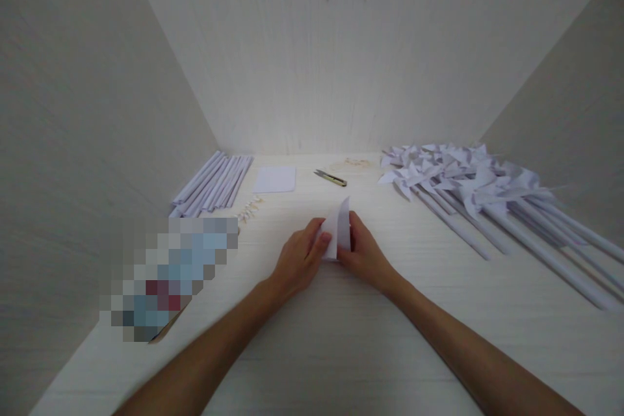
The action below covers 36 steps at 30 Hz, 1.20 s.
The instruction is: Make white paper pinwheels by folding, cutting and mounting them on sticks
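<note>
Head view: both hands met at bench [341, 338] centre, w/ a folded white paper [338, 229] between them, its tip standing up. Left hand [298, 260] fingers pinched the paper's left edge; right hand [364, 255] fingers closed on its right side. Far left: paper sticks [214, 183] in a row, a white sheet [275, 179] beside them. Snips [330, 177] lay just beyond the paper. Far right: a pile of paper pinwheels [468, 179] on long sticks.

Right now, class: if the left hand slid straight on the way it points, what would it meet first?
The left hand points up and right, already touching the folded paper; beyond it, probably the snips, though depth is unclear.
</note>
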{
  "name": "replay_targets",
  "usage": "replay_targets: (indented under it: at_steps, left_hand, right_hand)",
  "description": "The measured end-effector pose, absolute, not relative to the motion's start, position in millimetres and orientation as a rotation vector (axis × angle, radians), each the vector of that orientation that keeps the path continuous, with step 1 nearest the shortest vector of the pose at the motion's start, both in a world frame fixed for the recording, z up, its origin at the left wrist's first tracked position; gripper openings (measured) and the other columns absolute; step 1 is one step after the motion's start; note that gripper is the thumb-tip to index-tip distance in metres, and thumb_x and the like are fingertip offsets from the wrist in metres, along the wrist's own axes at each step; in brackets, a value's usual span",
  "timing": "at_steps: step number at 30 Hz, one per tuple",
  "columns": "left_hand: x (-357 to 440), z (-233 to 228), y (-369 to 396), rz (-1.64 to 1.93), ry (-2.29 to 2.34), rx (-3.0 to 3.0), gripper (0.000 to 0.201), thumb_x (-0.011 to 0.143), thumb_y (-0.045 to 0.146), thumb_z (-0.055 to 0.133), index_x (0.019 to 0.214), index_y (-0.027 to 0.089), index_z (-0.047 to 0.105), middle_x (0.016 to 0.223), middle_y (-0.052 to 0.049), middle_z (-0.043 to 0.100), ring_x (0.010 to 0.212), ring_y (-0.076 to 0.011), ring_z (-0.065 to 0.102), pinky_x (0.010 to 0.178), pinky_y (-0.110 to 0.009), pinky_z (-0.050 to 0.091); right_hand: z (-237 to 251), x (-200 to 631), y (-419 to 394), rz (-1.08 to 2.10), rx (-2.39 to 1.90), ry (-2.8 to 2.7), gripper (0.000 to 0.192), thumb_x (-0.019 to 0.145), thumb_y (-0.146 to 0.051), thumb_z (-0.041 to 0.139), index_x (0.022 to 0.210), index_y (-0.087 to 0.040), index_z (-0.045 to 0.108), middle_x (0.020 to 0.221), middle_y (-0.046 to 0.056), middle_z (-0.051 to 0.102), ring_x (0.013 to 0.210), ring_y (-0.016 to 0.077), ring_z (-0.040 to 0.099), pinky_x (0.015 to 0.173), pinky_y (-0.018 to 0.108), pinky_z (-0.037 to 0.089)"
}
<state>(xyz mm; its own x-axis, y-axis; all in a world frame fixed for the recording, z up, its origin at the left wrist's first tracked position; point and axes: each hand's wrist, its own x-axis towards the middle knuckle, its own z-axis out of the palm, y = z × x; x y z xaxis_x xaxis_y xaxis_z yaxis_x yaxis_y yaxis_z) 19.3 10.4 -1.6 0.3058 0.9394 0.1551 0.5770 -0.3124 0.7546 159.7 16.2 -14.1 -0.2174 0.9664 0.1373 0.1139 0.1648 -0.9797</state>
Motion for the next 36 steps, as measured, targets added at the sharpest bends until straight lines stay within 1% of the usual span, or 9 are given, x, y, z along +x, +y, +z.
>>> replay_targets:
  at_steps: [4,10,18,20,23,24,28,33,36]
  left_hand:
    - [19.7,-3.3,9.1,0.800,1.350,2.119,0.060,0.081,0.056,0.013,0.110,0.013,0.044,0.079,-0.007,0.060,0.071,-0.0197,0.055,0.065,-0.032,0.040]
    - [19.6,-2.3,7.6,0.693,1.317,2.364,0.067,0.075,0.064,0.021,0.119,0.015,0.034,0.093,-0.011,0.060,0.076,-0.0233,0.058,0.066,-0.034,0.042]
    - [15.8,-0.3,12.4,0.412,1.582,2.504,0.066,0.076,0.060,0.031,0.124,0.015,0.028,0.114,-0.015,0.053,0.089,-0.0270,0.059,0.069,-0.037,0.045]
    - [15.8,1.2,13.8,0.331,1.633,2.530,0.069,0.075,0.060,0.034,0.125,0.014,0.027,0.117,-0.016,0.052,0.090,-0.0266,0.059,0.069,-0.036,0.046]
    - [15.9,4.1,15.5,0.258,1.682,2.544,0.070,0.073,0.061,0.037,0.125,0.014,0.028,0.115,-0.015,0.054,0.090,-0.0263,0.059,0.068,-0.034,0.046]
    - [15.9,5.0,15.8,0.251,1.683,2.545,0.070,0.073,0.061,0.037,0.124,0.014,0.029,0.114,-0.014,0.054,0.090,-0.0262,0.059,0.068,-0.034,0.046]
    - [16.5,7.4,14.7,0.247,1.659,2.520,0.064,0.073,0.062,0.037,0.117,0.016,0.034,0.105,-0.010,0.059,0.086,-0.0258,0.060,0.065,-0.033,0.045]
    - [21.4,7.3,9.4,0.288,1.637,2.447,0.056,0.071,0.062,0.038,0.109,0.020,0.039,0.094,-0.007,0.062,0.081,-0.0255,0.061,0.062,-0.033,0.044]
    - [25.5,6.4,5.8,0.324,1.615,2.403,0.052,0.072,0.059,0.042,0.106,0.020,0.040,0.091,-0.007,0.062,0.080,-0.0244,0.061,0.062,-0.032,0.044]
  right_hand:
    - [-15.4,158.4,15.6,1.131,-1.157,-1.530,0.023,0.062,-0.014,0.055,0.082,-0.021,0.043,0.063,-0.004,0.051,0.045,0.0097,0.046,0.039,0.022,0.038]
    - [-20.2,158.2,18.7,1.104,-1.050,-1.486,0.027,0.058,-0.011,0.055,0.080,-0.021,0.045,0.064,-0.002,0.054,0.055,0.0130,0.051,0.049,0.026,0.043]
    - [-16.4,158.1,18.4,1.380,-1.020,-1.289,0.044,0.056,-0.011,0.061,0.092,-0.023,0.038,0.060,-0.006,0.056,0.049,0.0122,0.053,0.046,0.024,0.042]
    - [-15.8,158.5,19.4,1.432,-0.986,-1.240,0.040,0.058,-0.017,0.063,0.090,-0.023,0.039,0.059,-0.006,0.056,0.048,0.0112,0.052,0.045,0.024,0.043]
    - [-16.5,160.1,21.7,1.486,-0.922,-1.134,0.019,0.070,-0.032,0.056,0.081,-0.021,0.045,0.061,-0.004,0.056,0.051,0.0107,0.053,0.048,0.024,0.044]
    - [-17.0,160.9,22.4,1.501,-0.896,-1.089,0.018,0.073,-0.037,0.052,0.078,-0.021,0.047,0.063,-0.003,0.056,0.053,0.0111,0.053,0.048,0.024,0.044]
    - [-17.5,163.0,22.9,1.530,-0.814,-1.004,0.033,0.073,-0.053,0.047,0.074,-0.020,0.050,0.069,0.000,0.055,0.057,0.0124,0.053,0.046,0.024,0.043]
    - [-14.9,161.5,21.2,1.356,-0.896,-1.142,0.029,0.068,-0.048,0.058,0.076,-0.020,0.053,0.064,-0.003,0.049,0.054,0.0093,0.045,0.044,0.020,0.035]
    - [-13.6,160.6,21.1,1.222,-0.968,-1.192,0.028,0.069,-0.046,0.057,0.072,-0.019,0.053,0.063,-0.003,0.048,0.053,0.0092,0.042,0.045,0.021,0.033]
